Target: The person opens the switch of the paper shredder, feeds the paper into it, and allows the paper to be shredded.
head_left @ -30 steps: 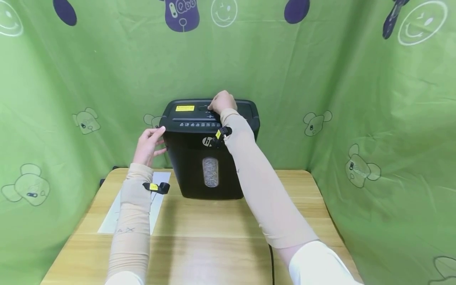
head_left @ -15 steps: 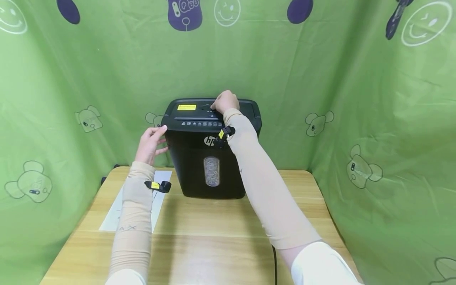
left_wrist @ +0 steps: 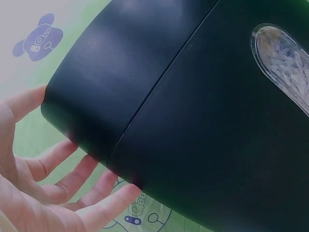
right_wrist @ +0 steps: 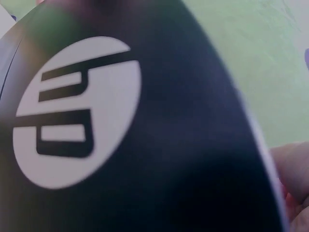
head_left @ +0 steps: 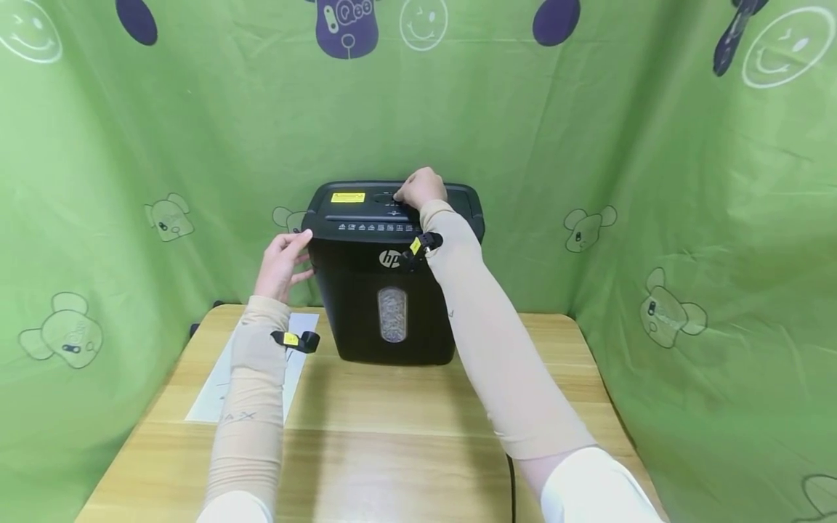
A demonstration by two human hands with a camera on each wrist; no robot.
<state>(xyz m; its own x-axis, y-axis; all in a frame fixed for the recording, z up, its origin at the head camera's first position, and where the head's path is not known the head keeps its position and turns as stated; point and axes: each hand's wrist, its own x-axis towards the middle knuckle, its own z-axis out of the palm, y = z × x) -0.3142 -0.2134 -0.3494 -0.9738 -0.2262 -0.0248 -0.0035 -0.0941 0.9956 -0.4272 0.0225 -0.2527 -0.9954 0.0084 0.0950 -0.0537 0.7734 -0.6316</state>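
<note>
A black paper shredder (head_left: 353, 290) with an HP logo stands upright at the back of the wooden table, paper shreds showing through its oval window (head_left: 392, 315). My left hand (head_left: 280, 265) steadies its left side: the thumb touches the top corner, and the loosely spread fingers (left_wrist: 108, 208) rest against the side in the left wrist view. On the top panel, my right hand (head_left: 423, 187) pinches at the control switch, thumb at its recess; the hand itself hides most of the switch. The right wrist view shows the logo (right_wrist: 120, 104) close up, with part of the hand at the edge.
A white sheet of paper (head_left: 208, 401) with dark marks lies on the table (head_left: 379, 450) at the left, partly under the left forearm. A black cable (head_left: 513, 487) runs down at the front right. Green printed curtains (head_left: 510, 131) enclose the table on three sides.
The scene shifts slightly rightward in the head view. Both hands keep their places on the shredder, with no other visible change.
</note>
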